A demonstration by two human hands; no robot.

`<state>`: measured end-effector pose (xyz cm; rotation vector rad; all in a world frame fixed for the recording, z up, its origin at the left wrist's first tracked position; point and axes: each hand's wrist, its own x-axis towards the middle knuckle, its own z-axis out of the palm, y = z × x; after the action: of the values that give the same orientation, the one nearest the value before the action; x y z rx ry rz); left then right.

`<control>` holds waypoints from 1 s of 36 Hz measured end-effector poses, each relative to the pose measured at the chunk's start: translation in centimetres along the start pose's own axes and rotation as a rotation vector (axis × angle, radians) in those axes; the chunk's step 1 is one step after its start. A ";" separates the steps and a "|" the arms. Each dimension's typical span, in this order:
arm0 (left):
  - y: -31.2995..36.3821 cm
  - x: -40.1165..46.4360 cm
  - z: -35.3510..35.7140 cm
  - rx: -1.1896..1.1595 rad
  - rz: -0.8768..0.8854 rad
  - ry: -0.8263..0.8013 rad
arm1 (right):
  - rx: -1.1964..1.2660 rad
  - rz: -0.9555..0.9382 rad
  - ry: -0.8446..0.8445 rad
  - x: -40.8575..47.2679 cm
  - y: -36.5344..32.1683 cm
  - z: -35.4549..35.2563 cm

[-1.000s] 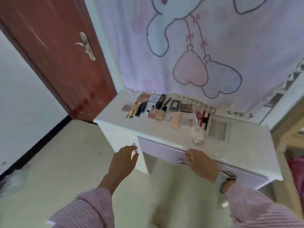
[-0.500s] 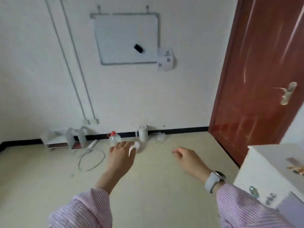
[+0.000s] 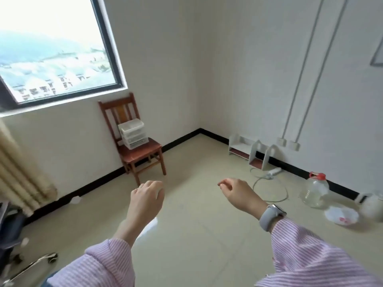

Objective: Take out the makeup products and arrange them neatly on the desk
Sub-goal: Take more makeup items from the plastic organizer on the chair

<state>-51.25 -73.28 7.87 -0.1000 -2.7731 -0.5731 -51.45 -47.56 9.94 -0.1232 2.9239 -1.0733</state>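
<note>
The desk and the makeup products are out of view. My left hand [image 3: 146, 198] hangs in the air over the floor with fingers loosely curled, holding nothing. My right hand [image 3: 236, 192], a watch on its wrist, is held out in the same way with fingers loosely bent and empty. A white plastic drawer box [image 3: 133, 133] stands on the seat of a wooden chair [image 3: 143, 154] against the far wall, ahead of my left hand.
A radiator [image 3: 18, 168] is at the left under the window. White shelf pieces [image 3: 248, 151], a power strip with cable [image 3: 269, 177], a clear water jug [image 3: 314, 192], a plate [image 3: 341, 215] and a kettle [image 3: 373, 206] lie along the right wall.
The view has swung left from the desk, past the door and whiteboard wall, to the window corner. Both hands left the desk front and now hang empty in the air.
</note>
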 end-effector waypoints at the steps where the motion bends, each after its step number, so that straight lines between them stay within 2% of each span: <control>1: -1.8 0.7 -0.3 0.017 -0.033 0.013 | -0.001 -0.025 -0.035 1.8 -1.2 1.3; 6: -8.9 5.1 -0.4 0.039 -0.132 0.081 | -0.016 -0.147 -0.160 11.0 -5.4 6.1; 10: -13.0 10.1 1.4 0.045 -0.207 0.126 | -0.029 -0.231 -0.199 19.2 -7.0 8.9; 16: -17.1 21.5 5.1 -0.002 -0.342 0.185 | -0.030 -0.303 -0.277 33.1 -7.9 11.2; 23: -20.8 35.6 6.5 -0.034 -0.407 0.241 | -0.054 -0.352 -0.336 50.6 -11.3 13.0; 31: -31.2 44.8 10.4 -0.036 -0.600 0.191 | -0.023 -0.386 -0.466 65.4 -14.6 21.1; 36: -39.3 52.5 14.3 -0.108 -0.668 0.163 | -0.001 -0.327 -0.493 76.0 -16.6 27.1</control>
<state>-110.24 -103.40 -3.05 0.8359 -2.5735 -0.8368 -124.75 -83.95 0.30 -0.7686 2.5039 -0.9052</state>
